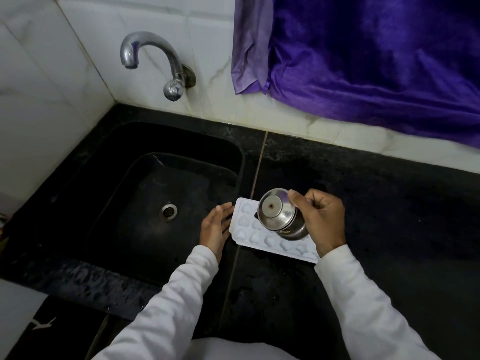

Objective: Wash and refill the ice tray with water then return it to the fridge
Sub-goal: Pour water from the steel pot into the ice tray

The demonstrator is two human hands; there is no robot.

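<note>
A white ice tray with heart-shaped cells lies flat on the black counter just right of the sink. My right hand grips a small steel cup, tipped over so its base faces me, directly above the tray. My left hand rests with fingers apart against the tray's left end, at the sink's edge. The cup hides part of the tray's far cells, and I cannot see whether water is coming out.
The black sink with a round drain is to the left, under a chrome tap on the white tiled wall. A purple curtain hangs at the back right. Black counter stretches right of the tray.
</note>
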